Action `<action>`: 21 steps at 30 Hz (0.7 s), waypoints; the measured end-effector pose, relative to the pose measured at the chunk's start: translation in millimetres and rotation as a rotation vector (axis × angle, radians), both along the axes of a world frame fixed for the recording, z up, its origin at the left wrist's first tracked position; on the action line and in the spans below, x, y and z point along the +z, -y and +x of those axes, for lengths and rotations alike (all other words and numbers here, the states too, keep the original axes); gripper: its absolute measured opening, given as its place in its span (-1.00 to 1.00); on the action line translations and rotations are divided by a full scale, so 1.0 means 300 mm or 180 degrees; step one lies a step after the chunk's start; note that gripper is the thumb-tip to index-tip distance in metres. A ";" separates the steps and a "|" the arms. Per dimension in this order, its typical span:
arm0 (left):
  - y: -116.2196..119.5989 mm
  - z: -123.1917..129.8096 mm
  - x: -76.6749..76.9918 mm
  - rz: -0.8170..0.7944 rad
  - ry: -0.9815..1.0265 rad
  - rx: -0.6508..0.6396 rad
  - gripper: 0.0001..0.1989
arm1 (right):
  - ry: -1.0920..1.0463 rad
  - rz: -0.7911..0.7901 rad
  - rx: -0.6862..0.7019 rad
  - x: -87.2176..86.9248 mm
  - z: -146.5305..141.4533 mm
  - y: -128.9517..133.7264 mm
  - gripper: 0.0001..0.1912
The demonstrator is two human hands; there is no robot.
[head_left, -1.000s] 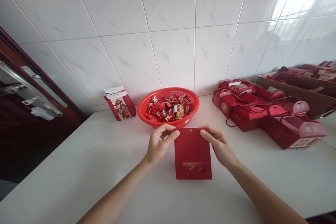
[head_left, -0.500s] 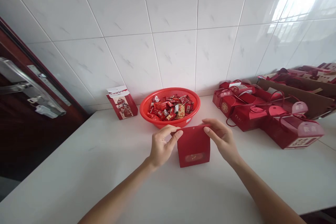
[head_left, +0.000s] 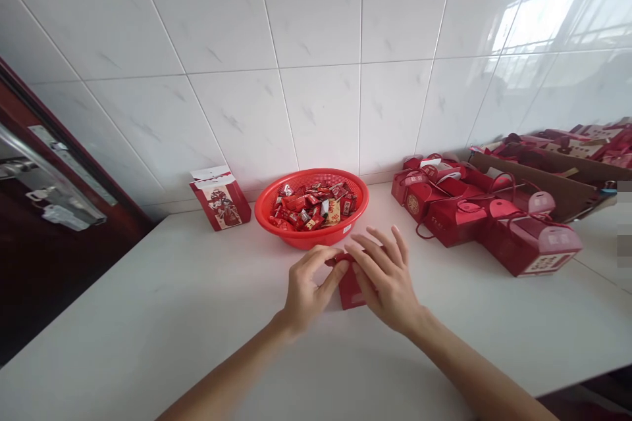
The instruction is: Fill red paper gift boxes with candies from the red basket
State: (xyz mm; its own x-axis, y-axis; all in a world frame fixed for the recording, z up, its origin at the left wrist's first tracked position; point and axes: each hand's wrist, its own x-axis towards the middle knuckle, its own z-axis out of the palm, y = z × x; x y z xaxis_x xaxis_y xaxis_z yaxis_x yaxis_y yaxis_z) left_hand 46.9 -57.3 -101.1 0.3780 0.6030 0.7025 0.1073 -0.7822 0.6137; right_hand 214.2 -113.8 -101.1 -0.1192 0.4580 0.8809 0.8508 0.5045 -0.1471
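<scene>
A small red candy box (head_left: pixel 349 293) stands upright on the white counter in front of the basket, largely covered by my hands. My left hand (head_left: pixel 309 286) pinches its top edge at the left, thumb in front and fingers behind. Across the upper front and right side of the box lies my right hand (head_left: pixel 388 279), its fingers stretched out and slightly spread. The right index fingertip comes close to the left thumb. Just behind sits a red plastic basket (head_left: pixel 355 227) heaped with wrapped candies (head_left: pixel 311 204).
A printed red box (head_left: pixel 220 200) with its top flaps up stands by the wall on the left. Several red handled gift boxes (head_left: pixel 457 220) cluster at the right. Behind them is a cardboard carton (head_left: pixel 557 181) of red packaging. A door handle (head_left: pixel 59 187) is far left.
My right hand has moved left from the box's top right corner and now spreads over its front. The left hand still pinches the top edge. The view has shifted slightly.
</scene>
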 end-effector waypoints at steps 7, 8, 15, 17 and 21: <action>0.067 -0.012 -0.150 -0.1096 0.0140 -0.0200 -0.60 | -0.0269 -0.0378 -0.0067 0.051 0.117 0.000 -0.79; 0.078 -0.015 -0.172 -0.1164 0.0072 -0.0223 -0.61 | -0.0272 -0.0347 -0.0156 0.057 0.159 0.004 -0.80; 0.116 -0.017 -0.198 -0.1147 -0.0641 -0.0918 -0.82 | -0.0617 -0.0129 -0.0951 0.104 0.459 0.123 -0.88; 0.118 -0.015 -0.195 -0.1122 -0.0815 -0.1079 -0.82 | -0.0789 -0.0164 -0.1239 0.129 0.515 0.178 -0.86; 0.120 -0.015 -0.201 -0.1091 -0.1000 -0.1314 -0.81 | -0.1036 -0.0151 -0.2059 0.167 0.621 0.307 -0.65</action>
